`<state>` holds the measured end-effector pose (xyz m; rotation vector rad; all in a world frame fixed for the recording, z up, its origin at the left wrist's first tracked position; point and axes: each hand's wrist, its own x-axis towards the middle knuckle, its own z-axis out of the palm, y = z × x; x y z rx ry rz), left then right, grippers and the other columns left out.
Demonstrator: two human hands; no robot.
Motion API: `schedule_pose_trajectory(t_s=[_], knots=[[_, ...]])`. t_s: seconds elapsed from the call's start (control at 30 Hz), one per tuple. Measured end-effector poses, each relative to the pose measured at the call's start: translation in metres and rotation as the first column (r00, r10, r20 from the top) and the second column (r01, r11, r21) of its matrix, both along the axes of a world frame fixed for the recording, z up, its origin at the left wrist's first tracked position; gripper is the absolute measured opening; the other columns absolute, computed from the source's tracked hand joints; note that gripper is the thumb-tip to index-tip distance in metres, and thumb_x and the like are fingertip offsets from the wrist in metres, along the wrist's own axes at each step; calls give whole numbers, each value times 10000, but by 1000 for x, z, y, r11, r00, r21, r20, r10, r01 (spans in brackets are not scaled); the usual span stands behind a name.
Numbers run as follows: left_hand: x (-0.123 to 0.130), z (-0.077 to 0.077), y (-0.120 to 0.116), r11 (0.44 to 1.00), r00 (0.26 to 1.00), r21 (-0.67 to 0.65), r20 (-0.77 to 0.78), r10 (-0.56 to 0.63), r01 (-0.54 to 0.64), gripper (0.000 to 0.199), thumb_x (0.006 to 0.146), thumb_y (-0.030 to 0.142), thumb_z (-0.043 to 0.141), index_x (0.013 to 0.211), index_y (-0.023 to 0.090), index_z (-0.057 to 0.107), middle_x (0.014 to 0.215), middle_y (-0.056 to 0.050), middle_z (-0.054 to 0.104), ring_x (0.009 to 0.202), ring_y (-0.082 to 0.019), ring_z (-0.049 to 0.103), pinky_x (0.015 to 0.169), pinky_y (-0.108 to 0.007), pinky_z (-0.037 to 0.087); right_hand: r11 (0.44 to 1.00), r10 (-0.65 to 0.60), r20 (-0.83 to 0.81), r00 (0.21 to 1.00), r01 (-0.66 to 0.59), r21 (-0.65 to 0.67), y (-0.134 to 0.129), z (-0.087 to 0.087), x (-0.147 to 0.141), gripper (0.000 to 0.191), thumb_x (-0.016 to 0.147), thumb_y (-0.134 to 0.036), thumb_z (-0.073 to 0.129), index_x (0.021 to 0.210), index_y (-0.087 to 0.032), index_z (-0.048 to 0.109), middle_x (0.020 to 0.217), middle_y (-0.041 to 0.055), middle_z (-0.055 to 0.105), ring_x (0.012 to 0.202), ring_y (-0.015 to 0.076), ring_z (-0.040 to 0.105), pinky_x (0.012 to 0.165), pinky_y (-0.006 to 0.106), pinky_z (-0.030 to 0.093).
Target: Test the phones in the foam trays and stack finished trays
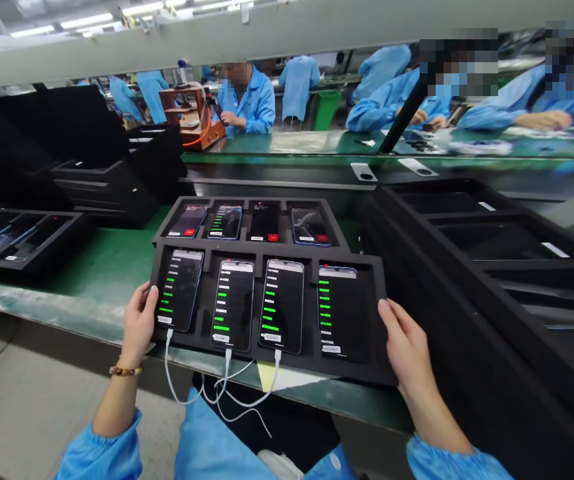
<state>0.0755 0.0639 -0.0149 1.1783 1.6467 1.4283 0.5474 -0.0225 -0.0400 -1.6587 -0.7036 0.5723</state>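
My left hand (139, 323) grips the left edge of a black foam tray (261, 252), and my right hand (407, 340) grips its right edge. Several phones lie in the tray's compartments, screens lit with lists of white and green text, such as the leftmost phone (181, 291) and the rightmost phone (337, 310). White cables (169, 360) are plugged into the lower ends of three of them. Directly behind, a second black tray (334, 223) carries more phones, some showing red boxes on dark screens.
Stacked black trays (467, 287) stand at the right. More black boxes (101, 180) and a tray of phones (21, 233) are at the left of the green bench (111, 267). People in blue work beyond a rail.
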Motion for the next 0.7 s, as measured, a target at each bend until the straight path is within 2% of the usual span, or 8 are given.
schedule_pose_trajectory(t_s=[0.2,0.33,0.47,0.57,0.6,0.63,0.67,0.7], knots=[[-6,-14,-2,979,957,136,-230,179,-151,654,871,817,618,1025,191,728,1067,-97,777,1054,-302,695,979,-426,544,1000,-19,43,999,19,5,-2,-13,1,771,784,-865,729,1220,-231,777,1217,117,790,1156,357,720,1065,522,566],[-7,-19,1,959,922,199,-291,255,-202,577,931,733,595,1063,190,736,1059,-91,773,1033,-286,702,975,-437,548,1000,-16,112,994,16,-7,-10,-17,-3,814,851,-852,680,1353,-214,721,1247,156,749,1113,351,722,1032,560,578],[-1,-9,-6,922,905,306,-274,326,-239,470,986,600,616,1161,176,715,1191,-117,747,1063,-254,702,969,-408,552,998,-59,300,952,46,49,-21,-15,-9,747,991,-786,556,1474,-225,664,1347,165,688,1134,317,700,1059,547,554],[14,8,-35,855,897,417,-171,407,-308,359,974,492,710,1152,181,703,1124,-87,740,1006,-216,706,927,-351,555,996,-76,324,943,60,60,-25,-13,-12,712,1022,-755,541,1494,-233,652,1370,162,694,1148,316,703,1049,538,554],[22,14,-49,860,913,423,-151,378,-286,320,974,468,726,1128,189,707,1050,-62,741,939,-198,708,887,-325,558,996,-80,309,948,64,62,-26,-13,-12,714,1022,-754,543,1496,-231,651,1371,162,703,1153,320,706,1048,541,554],[30,19,-64,902,942,380,-175,287,-204,280,980,458,727,1080,196,719,957,-39,739,850,-183,702,824,-301,557,995,-87,292,952,71,65,-27,-13,-13,724,1018,-757,547,1499,-226,648,1372,163,711,1158,326,708,1051,548,551],[40,24,-80,963,964,266,-244,104,-37,258,980,456,733,1022,201,733,882,-27,737,779,-178,696,761,-286,553,994,-97,279,955,81,70,-27,-13,-14,739,1010,-764,555,1498,-217,648,1372,168,716,1163,333,709,1055,558,548],[50,28,-94,981,950,113,-289,-116,155,261,979,465,734,973,204,750,819,-23,733,718,-176,685,702,-278,542,993,-107,272,956,90,76,-27,-12,-15,753,1002,-770,563,1494,-207,652,1374,174,718,1173,341,707,1063,569,544]])
